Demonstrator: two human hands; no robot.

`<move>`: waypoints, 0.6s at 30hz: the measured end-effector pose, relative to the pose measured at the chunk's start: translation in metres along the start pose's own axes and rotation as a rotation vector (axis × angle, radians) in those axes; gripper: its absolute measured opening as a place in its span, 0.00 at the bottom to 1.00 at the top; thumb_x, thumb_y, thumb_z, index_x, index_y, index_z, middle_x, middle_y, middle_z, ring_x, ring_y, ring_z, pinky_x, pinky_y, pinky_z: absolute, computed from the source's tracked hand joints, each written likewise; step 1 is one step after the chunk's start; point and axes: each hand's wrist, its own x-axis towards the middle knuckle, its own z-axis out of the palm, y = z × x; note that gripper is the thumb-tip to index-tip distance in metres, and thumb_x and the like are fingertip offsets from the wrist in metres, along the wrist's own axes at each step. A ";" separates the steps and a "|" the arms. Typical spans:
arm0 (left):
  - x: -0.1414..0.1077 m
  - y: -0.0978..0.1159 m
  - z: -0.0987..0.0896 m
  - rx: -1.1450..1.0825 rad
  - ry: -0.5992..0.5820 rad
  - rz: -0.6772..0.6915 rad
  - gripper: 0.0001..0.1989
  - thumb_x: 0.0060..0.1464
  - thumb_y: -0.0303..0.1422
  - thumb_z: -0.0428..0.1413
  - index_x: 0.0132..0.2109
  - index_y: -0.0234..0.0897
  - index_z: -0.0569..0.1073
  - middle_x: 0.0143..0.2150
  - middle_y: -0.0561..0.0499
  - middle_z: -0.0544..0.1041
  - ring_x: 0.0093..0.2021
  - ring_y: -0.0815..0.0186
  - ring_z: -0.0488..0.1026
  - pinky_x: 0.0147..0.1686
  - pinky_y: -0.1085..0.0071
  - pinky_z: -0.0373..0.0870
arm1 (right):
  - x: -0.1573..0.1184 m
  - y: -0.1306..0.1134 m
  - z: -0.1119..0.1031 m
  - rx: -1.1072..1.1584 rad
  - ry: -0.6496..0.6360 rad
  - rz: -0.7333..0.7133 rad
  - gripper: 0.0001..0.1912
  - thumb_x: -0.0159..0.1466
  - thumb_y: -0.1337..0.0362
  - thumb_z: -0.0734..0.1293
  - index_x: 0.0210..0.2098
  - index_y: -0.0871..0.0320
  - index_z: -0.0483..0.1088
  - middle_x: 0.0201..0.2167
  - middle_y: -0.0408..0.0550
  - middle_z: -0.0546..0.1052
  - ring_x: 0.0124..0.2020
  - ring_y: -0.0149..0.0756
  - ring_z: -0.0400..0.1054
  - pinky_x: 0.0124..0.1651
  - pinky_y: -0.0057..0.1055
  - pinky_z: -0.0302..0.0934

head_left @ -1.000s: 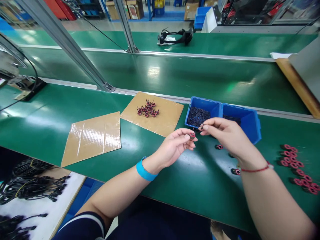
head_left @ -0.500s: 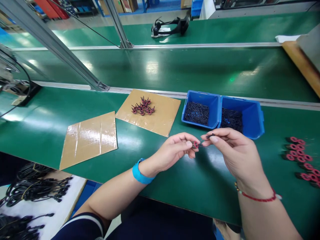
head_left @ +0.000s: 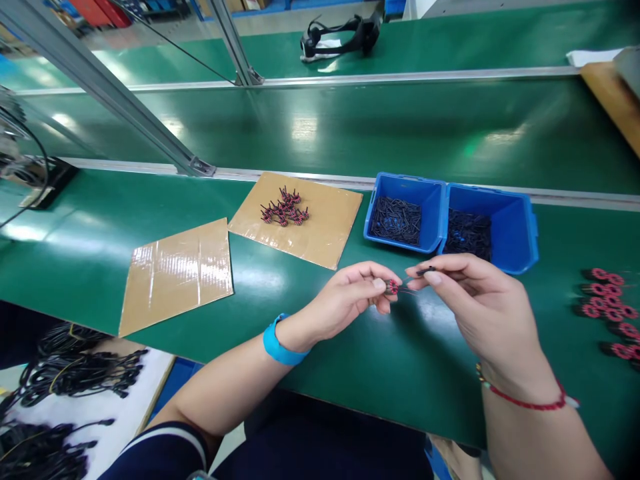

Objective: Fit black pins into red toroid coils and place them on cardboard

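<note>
Between its thumb and fingers, my left hand pinches a small red and black coil, whose thin wire leads point right. My right hand is just to the right and pinches a short black tube close to the leads. Whether tube and lead touch is too small to tell. Behind my right hand stand two blue bins side by side, the left bin and the right bin, both holding many thin black tubes. More coils with black-covered leads lie on a cardboard sheet.
A second cardboard sheet lies at the left on the green table. Several red and black coils sit at the far right. Metal posts rise at the back left. Black cable bundles are at the lower left.
My right hand has shifted slightly right with the black tube. My left hand still holds the coil in nearly the same place. The camera view has moved a little.
</note>
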 end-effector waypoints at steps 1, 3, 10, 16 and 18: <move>0.000 0.000 0.000 0.001 0.004 0.000 0.10 0.53 0.35 0.66 0.40 0.33 0.80 0.34 0.48 0.77 0.32 0.70 0.72 0.33 0.72 0.68 | 0.000 0.000 0.000 0.000 -0.008 0.005 0.03 0.65 0.61 0.73 0.37 0.52 0.79 0.36 0.47 0.84 0.33 0.35 0.80 0.36 0.31 0.76; 0.000 0.000 0.000 0.001 0.006 0.004 0.11 0.52 0.35 0.66 0.40 0.33 0.80 0.34 0.48 0.77 0.32 0.70 0.72 0.33 0.72 0.68 | 0.000 0.000 0.001 0.005 -0.027 0.016 0.03 0.64 0.61 0.73 0.37 0.52 0.79 0.35 0.46 0.84 0.33 0.36 0.81 0.35 0.30 0.76; 0.000 0.000 -0.001 0.021 -0.004 0.007 0.11 0.53 0.36 0.66 0.41 0.34 0.80 0.36 0.48 0.78 0.32 0.69 0.73 0.37 0.69 0.69 | 0.005 0.001 0.005 0.017 -0.037 0.092 0.05 0.61 0.60 0.74 0.37 0.52 0.81 0.28 0.45 0.83 0.29 0.35 0.79 0.33 0.30 0.76; 0.001 -0.001 -0.003 0.030 -0.007 0.044 0.09 0.54 0.34 0.65 0.42 0.34 0.80 0.36 0.48 0.78 0.33 0.69 0.74 0.39 0.69 0.69 | 0.007 0.003 0.007 0.080 -0.033 0.145 0.06 0.59 0.59 0.76 0.36 0.52 0.83 0.27 0.45 0.83 0.28 0.34 0.78 0.33 0.30 0.75; 0.001 -0.002 -0.004 0.036 -0.002 0.052 0.09 0.54 0.33 0.65 0.42 0.34 0.80 0.36 0.48 0.78 0.33 0.69 0.74 0.39 0.69 0.69 | 0.007 0.003 0.007 0.125 -0.035 0.161 0.06 0.59 0.59 0.76 0.36 0.52 0.83 0.29 0.46 0.84 0.27 0.33 0.78 0.33 0.30 0.75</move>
